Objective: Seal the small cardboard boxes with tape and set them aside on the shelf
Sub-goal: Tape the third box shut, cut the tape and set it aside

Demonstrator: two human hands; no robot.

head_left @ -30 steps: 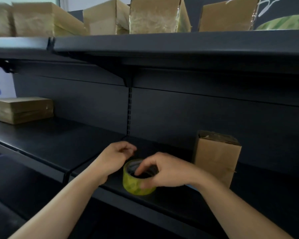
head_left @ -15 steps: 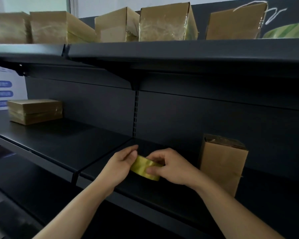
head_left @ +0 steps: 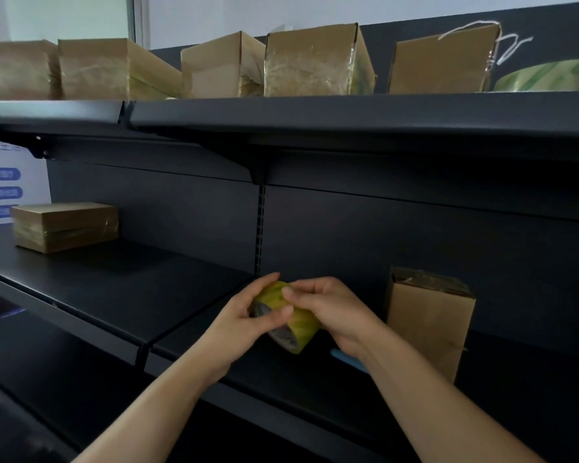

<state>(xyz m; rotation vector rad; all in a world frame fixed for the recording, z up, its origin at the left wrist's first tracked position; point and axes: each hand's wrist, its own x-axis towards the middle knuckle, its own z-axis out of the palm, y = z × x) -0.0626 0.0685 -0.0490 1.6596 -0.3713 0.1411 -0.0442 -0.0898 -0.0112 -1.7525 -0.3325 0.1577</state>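
Tape roll (head_left: 290, 317) is held tilted above the lower shelf (head_left: 121, 289), gripped by left hand (head_left: 244, 315) and pinched on its outer band by right hand (head_left: 331, 309), fingers curled. Small cardboard box (head_left: 428, 325) is stood upright on the same shelf, just right of the hands, not touched.

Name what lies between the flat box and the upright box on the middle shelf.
In the head view, the left hand and right hand grip the tape roll there, with a small blue thing on the shelf under the right wrist.
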